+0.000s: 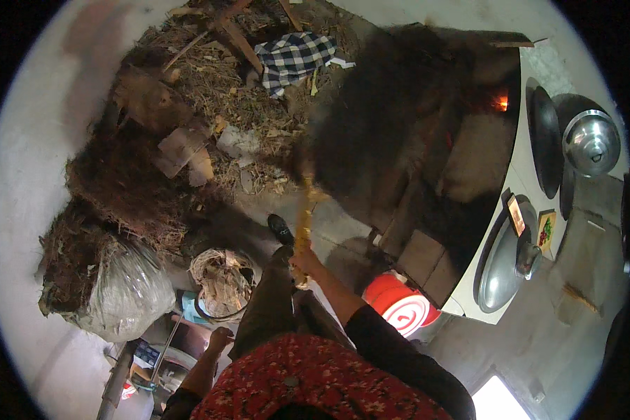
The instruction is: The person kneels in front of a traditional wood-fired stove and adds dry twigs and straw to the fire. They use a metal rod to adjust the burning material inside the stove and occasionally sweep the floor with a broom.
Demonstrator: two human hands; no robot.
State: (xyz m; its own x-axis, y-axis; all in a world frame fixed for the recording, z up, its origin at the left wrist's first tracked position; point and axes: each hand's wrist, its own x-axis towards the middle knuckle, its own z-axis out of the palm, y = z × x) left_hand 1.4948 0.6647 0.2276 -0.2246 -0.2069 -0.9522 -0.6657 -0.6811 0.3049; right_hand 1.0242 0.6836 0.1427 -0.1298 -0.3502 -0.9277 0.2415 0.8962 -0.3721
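Observation:
My right hand [305,261] grips a long yellow handle [304,220], apparently that of a broom. Its far end is dark and blurred, just above the floor by the litter's edge. Dry straw and leaf litter [273,115] lies on the floor ahead, with plastic scraps and cardboard pieces [182,152] on it. To the left, my left hand [220,338] hangs beside my leg with curled fingers; whether anything is in it cannot be made out. Near that hand stands a round basket [223,283] holding dry leaves or husks.
A fire [502,103] glows in the blackened stove opening at the right. Lidded pans [496,273] and a phone [515,215] are on the white stove top. A red bucket [391,294] stands by the stove; a clear plastic bag [131,294] sits left. Checked cloth [294,58] lies ahead.

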